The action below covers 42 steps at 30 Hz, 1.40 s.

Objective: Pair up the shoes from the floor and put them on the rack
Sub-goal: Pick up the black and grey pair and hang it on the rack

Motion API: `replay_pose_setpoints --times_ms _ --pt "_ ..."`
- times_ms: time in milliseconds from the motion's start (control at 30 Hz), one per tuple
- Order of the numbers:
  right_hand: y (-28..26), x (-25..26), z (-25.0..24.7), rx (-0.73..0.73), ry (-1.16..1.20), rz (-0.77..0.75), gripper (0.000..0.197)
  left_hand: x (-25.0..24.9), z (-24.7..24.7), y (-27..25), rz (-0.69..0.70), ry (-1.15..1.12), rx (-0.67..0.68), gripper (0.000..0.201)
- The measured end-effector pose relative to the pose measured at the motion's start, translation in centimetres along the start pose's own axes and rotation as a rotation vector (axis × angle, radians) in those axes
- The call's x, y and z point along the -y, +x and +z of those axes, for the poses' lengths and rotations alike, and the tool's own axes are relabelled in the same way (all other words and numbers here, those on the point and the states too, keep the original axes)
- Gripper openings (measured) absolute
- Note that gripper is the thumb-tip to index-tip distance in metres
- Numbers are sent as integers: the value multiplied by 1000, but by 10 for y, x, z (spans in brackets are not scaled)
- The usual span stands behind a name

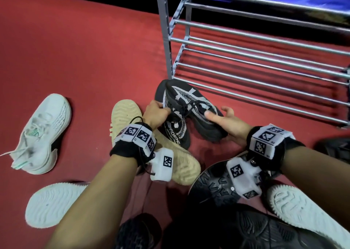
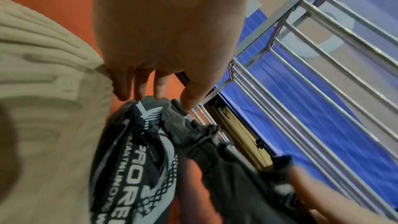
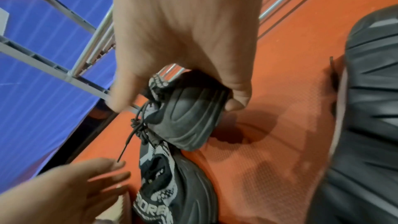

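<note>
Two matching black sneakers with grey-white mesh sit in front of the grey metal rack [image 1: 246,59]. My right hand [image 1: 216,112] grips one black sneaker [image 1: 191,101], thumb on its upper and fingers under the sole; the right wrist view shows this sneaker [image 3: 189,117] lifted off the red floor. My left hand [image 1: 162,107] curls onto the collar of the other black sneaker [image 1: 175,133], which lies on its side with white lettering showing. In the left wrist view my fingertips [image 2: 140,96] and thumb touch its heel [image 2: 148,106]. The two sneakers touch at their laces.
On the red floor lie a white sneaker [image 1: 41,133], a sole-up beige shoe [image 1: 128,114], a white sole [image 1: 51,203], a black sole [image 1: 214,188] and another white sole [image 1: 303,211]. More dark shoes lie at the bottom edge. Blue fabric hangs behind the rack.
</note>
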State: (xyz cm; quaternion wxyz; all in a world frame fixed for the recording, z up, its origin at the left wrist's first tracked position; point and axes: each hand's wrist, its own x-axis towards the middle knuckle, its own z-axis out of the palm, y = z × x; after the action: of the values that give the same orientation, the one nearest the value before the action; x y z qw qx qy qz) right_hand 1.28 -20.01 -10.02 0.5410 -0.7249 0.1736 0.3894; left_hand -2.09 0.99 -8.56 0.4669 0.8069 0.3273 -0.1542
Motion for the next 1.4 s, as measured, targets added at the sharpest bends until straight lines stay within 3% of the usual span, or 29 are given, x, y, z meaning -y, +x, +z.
replay_pose_setpoints --times_ms 33,100,167,200,267,300,400,433,567,600,700,800,900,1000,1200,1400 --pt "2 2 -4 -8 -9 -9 91 1 1 3 -23 59 43 30" --pt "5 9 -13 -52 -17 -46 101 3 6 7 -111 223 119 79" --pt "0 18 -27 -38 40 -111 106 5 14 14 -159 408 186 101" --pt "-2 22 -36 -19 96 -160 94 6 19 15 -160 464 214 116" --pt "-17 29 -56 -8 171 -265 47 5 25 14 -186 505 209 142" --pt "-25 31 -71 -23 205 -296 39 5 29 15 -196 516 180 140" --pt "-45 22 -114 -55 305 -311 74 10 32 16 -237 570 137 142" --pt "-52 16 -127 -96 315 -313 74 10 34 14 -237 617 141 147" --pt "-73 -6 -160 -328 454 -324 10 5 47 7 -259 724 98 145" --pt "-73 -11 -163 -372 481 -307 7 3 50 3 -257 722 80 144" --pt "-74 -23 -161 -451 559 -252 14 2 63 1 -238 708 10 145" --pt "-73 -19 -147 -430 527 -219 21 4 69 2 -231 675 -54 149" --pt "-71 -9 -132 -439 513 -263 35 -2 65 -3 -225 607 -68 142" --pt "-75 -3 -122 -447 509 -312 36 -5 58 -11 -217 535 -43 134" --pt "-99 2 -115 -457 469 -461 40 -1 48 -22 -113 272 -123 127" --pt "-125 25 -129 -505 490 -630 30 4 50 -50 208 12 -145 122"
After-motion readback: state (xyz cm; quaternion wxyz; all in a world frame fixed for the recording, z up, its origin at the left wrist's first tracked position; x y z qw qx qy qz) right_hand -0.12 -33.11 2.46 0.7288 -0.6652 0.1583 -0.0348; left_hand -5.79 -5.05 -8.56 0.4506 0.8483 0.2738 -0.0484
